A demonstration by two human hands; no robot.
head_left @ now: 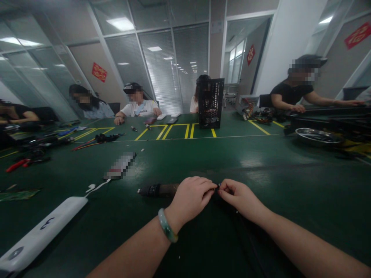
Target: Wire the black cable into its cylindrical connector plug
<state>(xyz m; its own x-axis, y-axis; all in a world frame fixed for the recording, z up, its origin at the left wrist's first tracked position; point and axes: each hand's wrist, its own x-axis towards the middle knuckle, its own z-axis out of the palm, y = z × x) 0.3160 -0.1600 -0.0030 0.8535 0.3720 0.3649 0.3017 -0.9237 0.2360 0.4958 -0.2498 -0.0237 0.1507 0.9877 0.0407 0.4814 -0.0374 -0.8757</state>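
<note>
My left hand (194, 195), with a green bangle (167, 226) on its wrist, is closed, fingertips pinched. Facing it, my right hand (242, 199) is closed too, thumb against fingers. Between the two sets of fingertips shows a small dark piece (218, 186), too small to name. A dark electric screwdriver (155, 190) lies behind my left hand, its metal tip pointing left; the hand hides its right end. Below my right hand a dark strip, perhaps a cable (246, 235), runs toward the near edge.
On the green table (162, 162), a white power bank (43, 231) connects to a blurred phone (120, 165). A black perforated panel (211, 103) stands upright farther back. Cables (37, 141) lie left; a metal bowl (317, 136) sits right. Several people sit around the table.
</note>
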